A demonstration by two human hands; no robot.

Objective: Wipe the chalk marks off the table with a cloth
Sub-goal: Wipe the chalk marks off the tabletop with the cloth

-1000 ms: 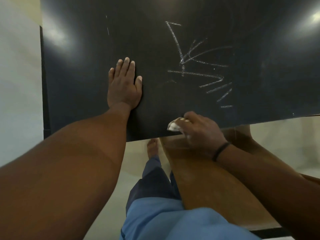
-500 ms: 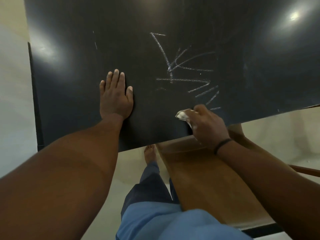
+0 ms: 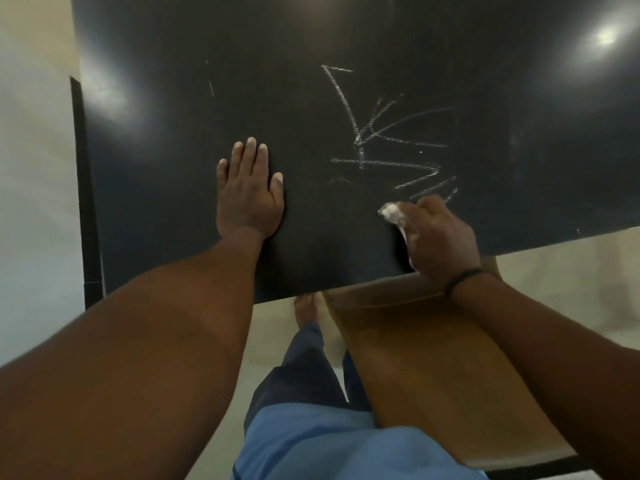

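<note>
now right hand (image 3: 440, 237) grips cloth (image 3: 391, 213), lower right; left hand (image 3: 247, 192) flat on table (image 3: 173, 150). sweep firmly up through chalk marks (image 3: 391, 140), overlapping.

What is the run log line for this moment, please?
left hand flat on table | right hand grips cloth | chalk marks unwiped

A brown wooden bench (image 3: 433, 368) runs from under the dark top toward the camera, beside dark blue trousers (image 3: 304, 372), a light blue shirt (image 3: 332, 448) and what looks like a bare foot (image 3: 306, 310) on the pale floor (image 3: 561, 289).
</note>
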